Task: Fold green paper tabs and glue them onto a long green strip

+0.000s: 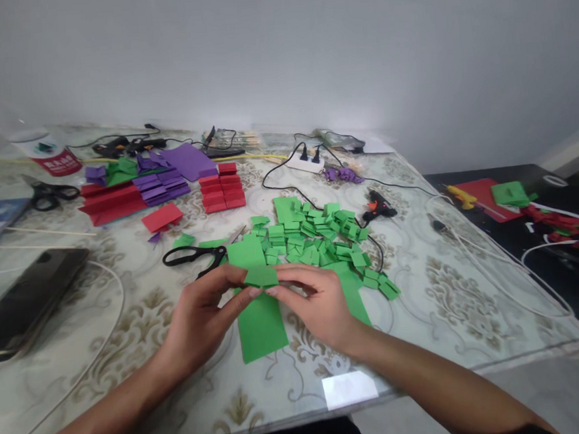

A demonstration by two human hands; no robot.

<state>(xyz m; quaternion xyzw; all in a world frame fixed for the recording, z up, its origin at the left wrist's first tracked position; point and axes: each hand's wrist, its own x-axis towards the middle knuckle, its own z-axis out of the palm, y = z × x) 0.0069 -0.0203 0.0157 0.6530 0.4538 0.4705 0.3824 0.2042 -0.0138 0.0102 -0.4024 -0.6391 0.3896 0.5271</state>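
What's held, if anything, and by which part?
A small green paper, by both ends: thumb and fingers of the left hand pinch its left end, those of the right hand its right.

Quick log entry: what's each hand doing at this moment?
Left hand: closed, thumb and fingers pinching a small green paper piece.
Right hand: closed, pinching the same piece from its other side.

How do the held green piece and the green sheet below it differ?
Size: the held piece is small; the green sheet is larger.
Support: the held piece is in the left hand and right hand; the green sheet lies on the table.
Shared: both are green paper.
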